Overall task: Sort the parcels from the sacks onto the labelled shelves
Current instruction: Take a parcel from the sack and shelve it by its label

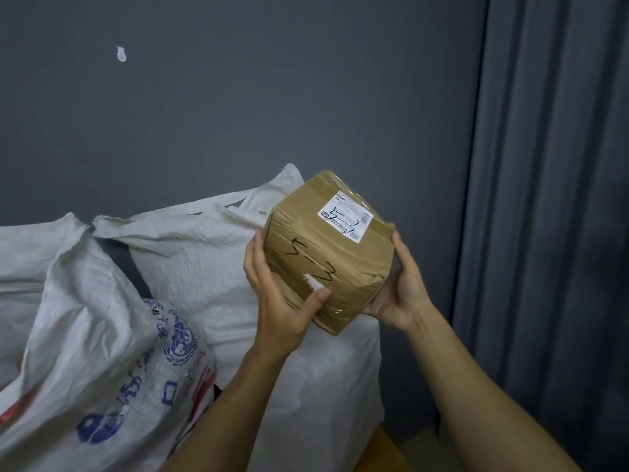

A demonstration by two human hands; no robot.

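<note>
A brown cardboard parcel (pixel 333 253), wrapped in tape, is held up in front of me above the sacks. A white shipping label sits on its top face and black marker writing runs across its near face. My left hand (pixel 279 301) grips its left side, thumb pressed on the near face. My right hand (pixel 398 287) cups its right lower corner, fingers curled round the far side. A white woven sack (pixel 204 260) stands behind and below the parcel. A second sack (pixel 102 335) with blue and red print lies to the left.
A dark grey wall (pixel 272 97) with a small white hook (pixel 121 54) rises behind the sacks. Grey curtains (pixel 544 199) hang at the right. A strip of wooden floor (pixel 391 451) shows at the bottom. No shelves are in view.
</note>
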